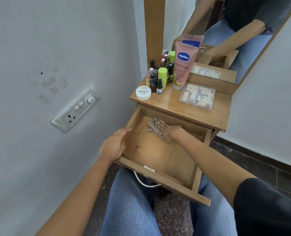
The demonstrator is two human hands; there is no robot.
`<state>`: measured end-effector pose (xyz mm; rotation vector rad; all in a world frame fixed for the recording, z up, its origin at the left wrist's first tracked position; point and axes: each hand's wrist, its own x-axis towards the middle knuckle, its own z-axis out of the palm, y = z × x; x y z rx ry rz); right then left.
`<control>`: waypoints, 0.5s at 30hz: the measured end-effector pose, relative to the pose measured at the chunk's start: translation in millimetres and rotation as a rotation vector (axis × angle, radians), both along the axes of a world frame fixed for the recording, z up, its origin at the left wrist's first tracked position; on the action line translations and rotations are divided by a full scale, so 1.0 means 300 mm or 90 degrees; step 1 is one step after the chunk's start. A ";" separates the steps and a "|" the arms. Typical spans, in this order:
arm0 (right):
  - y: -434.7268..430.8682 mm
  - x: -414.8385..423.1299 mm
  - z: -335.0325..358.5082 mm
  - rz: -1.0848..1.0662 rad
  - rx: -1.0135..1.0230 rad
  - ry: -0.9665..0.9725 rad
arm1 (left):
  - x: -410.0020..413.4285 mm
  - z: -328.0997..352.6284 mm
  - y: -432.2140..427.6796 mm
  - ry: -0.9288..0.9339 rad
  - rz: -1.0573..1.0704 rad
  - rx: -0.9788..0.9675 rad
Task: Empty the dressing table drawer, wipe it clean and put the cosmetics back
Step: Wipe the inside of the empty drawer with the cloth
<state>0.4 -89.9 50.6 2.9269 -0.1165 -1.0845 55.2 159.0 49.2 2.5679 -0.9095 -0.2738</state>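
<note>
The wooden drawer [160,178] is pulled out over my knees and holds only a striped cloth [152,125]. My right hand [168,132] presses flat on that cloth against the drawer floor near the back. My left hand [114,145] rests on the drawer's left wall, its fingers curled over the edge. The cosmetics stand on the dressing table top [172,106]: a pink Vaseline tube [182,65], a white nail polish remover tub [143,92], a green-capped bottle [162,77], several small bottles [153,80] and a clear plastic box [197,96].
A mirror [234,36] rises behind the table. The wall on the left carries a switch and socket plate [76,108]. The drawer's metal handle [144,182] hangs over my jeans. Dark floor lies to the right of the table.
</note>
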 end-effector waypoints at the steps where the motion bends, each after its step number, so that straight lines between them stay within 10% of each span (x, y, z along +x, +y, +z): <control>1: -0.021 -0.036 -0.009 -0.016 -0.005 0.000 | -0.001 0.000 -0.001 -0.002 0.000 -0.003; 15: -0.060 -0.257 -0.047 -0.202 -0.068 -0.080 | -0.006 0.008 -0.004 0.002 0.007 -0.016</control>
